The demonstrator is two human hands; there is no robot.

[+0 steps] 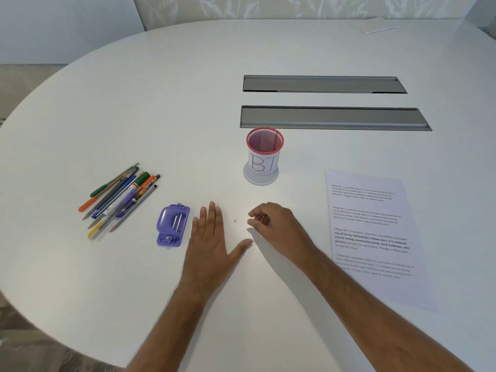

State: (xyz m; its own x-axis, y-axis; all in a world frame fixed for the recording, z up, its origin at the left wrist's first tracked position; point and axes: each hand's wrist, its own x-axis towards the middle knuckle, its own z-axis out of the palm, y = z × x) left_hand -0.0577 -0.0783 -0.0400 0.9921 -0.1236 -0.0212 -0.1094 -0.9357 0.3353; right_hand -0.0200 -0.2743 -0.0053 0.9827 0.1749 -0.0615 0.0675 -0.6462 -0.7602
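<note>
My left hand (212, 237) lies flat on the white table (161, 103), fingers straight, thumb spread to the right. My right hand (273, 224) hovers beside it with fingers loosely curled, holding nothing I can see. A tiny speck (235, 220) lies on the table between the two hands. A purple hole punch (171, 225) sits just left of my left hand. Further left lies a pile of several pens and pencils (120, 200). A pink mesh cup (264, 154) with a paper label stands upright beyond my hands.
A printed paper sheet (375, 237) lies to the right of my right arm. Two grey cable trays (332, 118) are set into the table behind the cup. A white booklet (375, 26) lies at the far right edge.
</note>
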